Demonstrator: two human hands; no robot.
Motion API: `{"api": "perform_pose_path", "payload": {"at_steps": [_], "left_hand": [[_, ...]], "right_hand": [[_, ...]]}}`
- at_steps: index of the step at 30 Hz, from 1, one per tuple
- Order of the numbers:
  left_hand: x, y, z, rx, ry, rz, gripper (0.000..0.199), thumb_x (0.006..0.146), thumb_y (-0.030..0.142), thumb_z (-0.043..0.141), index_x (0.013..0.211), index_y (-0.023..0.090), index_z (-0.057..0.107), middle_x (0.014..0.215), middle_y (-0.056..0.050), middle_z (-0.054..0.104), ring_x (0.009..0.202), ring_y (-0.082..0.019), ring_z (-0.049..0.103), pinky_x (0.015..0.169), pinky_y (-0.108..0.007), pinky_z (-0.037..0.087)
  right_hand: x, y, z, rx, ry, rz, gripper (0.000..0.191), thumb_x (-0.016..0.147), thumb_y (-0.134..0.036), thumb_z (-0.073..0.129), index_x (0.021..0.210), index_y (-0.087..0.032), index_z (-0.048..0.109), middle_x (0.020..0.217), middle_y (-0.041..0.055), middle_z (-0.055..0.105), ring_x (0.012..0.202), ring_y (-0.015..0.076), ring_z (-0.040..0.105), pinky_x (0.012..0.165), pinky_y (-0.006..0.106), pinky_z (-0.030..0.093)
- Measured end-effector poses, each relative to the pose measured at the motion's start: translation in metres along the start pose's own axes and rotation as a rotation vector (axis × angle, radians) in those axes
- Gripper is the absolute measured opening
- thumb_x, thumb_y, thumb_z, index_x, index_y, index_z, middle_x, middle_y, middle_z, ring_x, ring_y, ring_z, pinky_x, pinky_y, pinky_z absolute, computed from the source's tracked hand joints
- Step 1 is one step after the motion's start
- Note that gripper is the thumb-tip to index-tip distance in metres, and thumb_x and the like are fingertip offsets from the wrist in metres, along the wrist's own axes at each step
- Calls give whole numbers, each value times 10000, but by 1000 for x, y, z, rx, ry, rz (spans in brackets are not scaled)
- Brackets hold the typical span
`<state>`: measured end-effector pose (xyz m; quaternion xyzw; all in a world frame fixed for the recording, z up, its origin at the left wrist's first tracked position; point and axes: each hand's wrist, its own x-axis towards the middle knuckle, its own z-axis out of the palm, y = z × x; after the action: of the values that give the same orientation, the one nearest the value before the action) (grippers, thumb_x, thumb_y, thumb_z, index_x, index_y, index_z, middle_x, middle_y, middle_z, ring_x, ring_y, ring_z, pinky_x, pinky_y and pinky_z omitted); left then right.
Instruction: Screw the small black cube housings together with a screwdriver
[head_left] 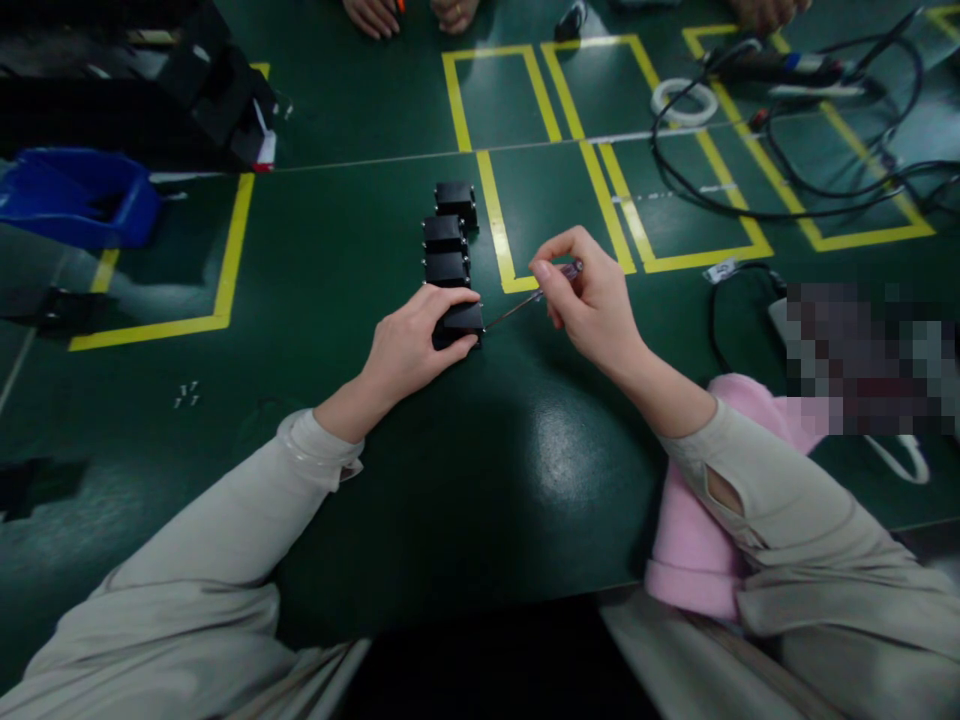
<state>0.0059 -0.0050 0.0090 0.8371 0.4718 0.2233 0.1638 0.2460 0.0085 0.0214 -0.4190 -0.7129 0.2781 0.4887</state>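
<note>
My left hand [420, 340] grips a small black block [461, 322] on the green tabletop, thumb and fingers on its near and far sides. It is the nearest in a short row of similar black blocks [446, 268] that stretches away from me. In my right hand [589, 295] is a thin screwdriver [517, 308], pinched by its handle and slanting down to the left. Its tip meets the right side of the held block, beside a small shiny screw. Whether the tip sits in the screw head I cannot tell.
Several loose screws [187, 394] lie at left. A blue bin [82, 195] stands at far left near stacked black parts [202, 80]. Cables [780, 200] and a white tape roll [684, 102] lie at right. A pink cloth [694, 550] is under my right forearm. Other people's hands [375, 15] show opposite.
</note>
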Motion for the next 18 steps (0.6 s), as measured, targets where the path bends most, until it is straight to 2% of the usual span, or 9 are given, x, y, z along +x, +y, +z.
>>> {"api": "perform_pose_path", "payload": {"at_steps": [6, 12, 18], "left_hand": [[0, 0, 0, 2, 3, 1, 452, 890, 335, 631, 1328, 233, 589, 1316, -70, 642, 1195, -266, 628, 1014, -393, 509], [0, 1, -1, -3, 0, 0, 451, 896, 340, 621, 1334, 241, 584, 1324, -67, 639, 1198, -267, 625, 1021, -397, 504], [1, 0, 0, 13, 3, 3, 462, 891, 340, 635, 1337, 229, 589, 1314, -73, 644, 1181, -266, 634, 993, -383, 513]], "right_hand": [[-1, 1, 0, 41, -21, -21, 248, 1011, -484, 488, 1054, -242, 517, 739, -44, 491, 580, 91, 447, 584, 281, 420], [0, -1, 0, -12, -15, -9, 319, 1004, -550, 466, 924, -246, 520, 803, -7, 560, 660, 109, 510, 596, 280, 430], [0, 1, 0, 8, -18, -21, 288, 1006, -526, 474, 1040, -245, 523, 738, -40, 502, 594, 94, 464, 591, 275, 426]]}}
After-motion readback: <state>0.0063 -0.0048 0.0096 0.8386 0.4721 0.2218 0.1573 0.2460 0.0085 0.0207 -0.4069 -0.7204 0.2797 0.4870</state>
